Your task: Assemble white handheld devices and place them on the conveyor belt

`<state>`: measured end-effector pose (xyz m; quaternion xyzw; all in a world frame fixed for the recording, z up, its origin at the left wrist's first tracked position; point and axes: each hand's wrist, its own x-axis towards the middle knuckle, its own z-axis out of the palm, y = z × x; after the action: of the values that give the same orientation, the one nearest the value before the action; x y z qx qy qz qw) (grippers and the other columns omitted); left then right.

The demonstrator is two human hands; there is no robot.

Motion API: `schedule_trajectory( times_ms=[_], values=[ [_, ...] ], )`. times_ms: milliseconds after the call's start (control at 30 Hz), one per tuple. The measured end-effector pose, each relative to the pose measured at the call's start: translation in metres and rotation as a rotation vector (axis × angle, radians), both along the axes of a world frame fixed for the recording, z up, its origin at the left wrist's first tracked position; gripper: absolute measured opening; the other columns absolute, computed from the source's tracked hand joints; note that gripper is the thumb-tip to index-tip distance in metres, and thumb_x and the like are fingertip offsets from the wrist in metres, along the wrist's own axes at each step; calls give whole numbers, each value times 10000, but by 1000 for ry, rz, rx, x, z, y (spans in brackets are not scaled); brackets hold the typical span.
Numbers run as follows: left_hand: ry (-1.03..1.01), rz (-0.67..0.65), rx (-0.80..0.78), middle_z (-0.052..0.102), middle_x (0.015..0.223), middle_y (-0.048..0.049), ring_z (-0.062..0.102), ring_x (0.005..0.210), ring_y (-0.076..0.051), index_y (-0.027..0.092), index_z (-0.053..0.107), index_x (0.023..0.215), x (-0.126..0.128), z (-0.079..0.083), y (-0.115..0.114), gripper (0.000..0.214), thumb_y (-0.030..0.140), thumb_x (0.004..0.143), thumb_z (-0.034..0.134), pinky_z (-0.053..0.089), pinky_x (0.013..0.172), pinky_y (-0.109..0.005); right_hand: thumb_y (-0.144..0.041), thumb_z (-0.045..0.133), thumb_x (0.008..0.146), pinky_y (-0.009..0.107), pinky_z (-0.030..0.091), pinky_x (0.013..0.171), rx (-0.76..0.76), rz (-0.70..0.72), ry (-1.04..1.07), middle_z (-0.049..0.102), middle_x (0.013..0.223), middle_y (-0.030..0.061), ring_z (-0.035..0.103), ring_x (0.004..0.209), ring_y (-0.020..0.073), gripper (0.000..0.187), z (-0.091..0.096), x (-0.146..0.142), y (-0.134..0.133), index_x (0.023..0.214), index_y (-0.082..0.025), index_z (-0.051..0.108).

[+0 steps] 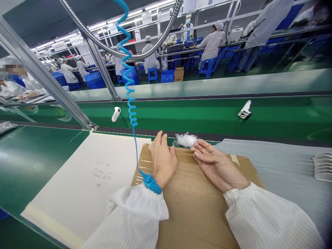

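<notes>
My left hand (163, 160) rests over the upper left part of a flat cardboard sheet (197, 204), its fingers extended and holding nothing that I can see. A blue wrist strap (152, 183) sits round that wrist, joined to a coiled blue cord (129, 76). Palm turned partly up, my right hand (218, 162) hovers over the sheet's upper right, fingers loosely apart. Its fingertips are beside a crumpled clump of clear plastic film (186, 140) at the sheet's far edge; whether they touch it I cannot tell.
Beyond the bench runs a green conveyor belt (181, 112) carrying two small white devices (116, 114) (245, 110). White paper (77, 180) lies left, grey foam sheeting (285, 173) right, with stacked white parts (323, 167). A metal post (49, 76) rises at left. Co-workers sit farther back.
</notes>
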<state>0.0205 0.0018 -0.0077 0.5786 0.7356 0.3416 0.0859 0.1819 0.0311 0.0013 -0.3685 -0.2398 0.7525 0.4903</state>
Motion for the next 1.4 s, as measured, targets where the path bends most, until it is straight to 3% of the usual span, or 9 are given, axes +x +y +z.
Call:
schedule_trajectory(
  times_ms=[300,500,767,833,933,1033,1200,1300,1400],
  values=[
    [4,-37,132,451,1532,-206,415,1436,-320,97,537,1320,-3,-6,3,426,157,898,534,345,1178,-529,-78,895,539,175,526,905,56,28,14,666,991,-13,652,943,105,419,-5,2,0,888,-243,733],
    [-9,18,155,538,1379,-213,443,1399,-328,162,561,914,-2,-1,1,61,119,887,528,407,1091,-537,-92,859,591,247,516,956,105,51,-16,663,1008,-6,659,968,135,382,-8,4,2,907,-259,725],
    [-6,-7,139,524,1391,-176,476,1365,-315,170,656,979,-1,0,0,287,71,935,390,398,1089,-547,-230,871,674,309,478,1012,288,127,-143,703,1125,-1,654,1033,155,329,-3,7,-2,970,-288,740],
    [-17,3,154,513,1402,-177,492,1345,-326,166,677,961,-1,-2,1,270,73,920,427,392,1094,-548,-299,847,710,362,475,1018,436,125,-316,708,1174,18,656,1035,179,293,3,14,14,983,-285,742],
    [-43,6,165,511,1397,-170,487,1343,-343,167,672,885,0,-4,1,177,63,855,532,395,1087,-551,-347,764,752,419,502,952,662,-3,-844,725,1111,40,664,981,219,260,12,32,65,1000,-269,743],
    [-73,11,167,511,1389,-164,473,1356,-339,171,658,877,1,-3,0,166,54,836,548,392,1084,-558,-277,701,721,492,468,949,684,-198,-1310,702,1071,87,629,1022,289,187,14,48,126,899,-244,749],
    [-111,12,154,517,1379,-170,483,1343,-328,168,676,948,3,-1,-1,222,74,889,484,396,1087,-555,-306,693,722,594,374,952,596,-293,-1544,647,1190,150,506,1168,389,74,-2,55,182,758,-253,728],
    [-137,11,144,525,1354,-166,468,1361,-327,171,666,912,3,0,-1,188,94,896,496,396,1092,-556,-353,685,743,551,413,873,563,-252,-1593,692,986,143,563,1035,371,139,-8,49,187,653,-247,692],
    [-156,12,155,547,1314,-163,465,1369,-317,171,657,923,3,1,-2,179,90,892,501,389,1104,-555,-342,663,762,492,442,835,601,-191,-1579,695,867,111,612,921,335,120,3,41,171,701,-245,699]
  ],
)
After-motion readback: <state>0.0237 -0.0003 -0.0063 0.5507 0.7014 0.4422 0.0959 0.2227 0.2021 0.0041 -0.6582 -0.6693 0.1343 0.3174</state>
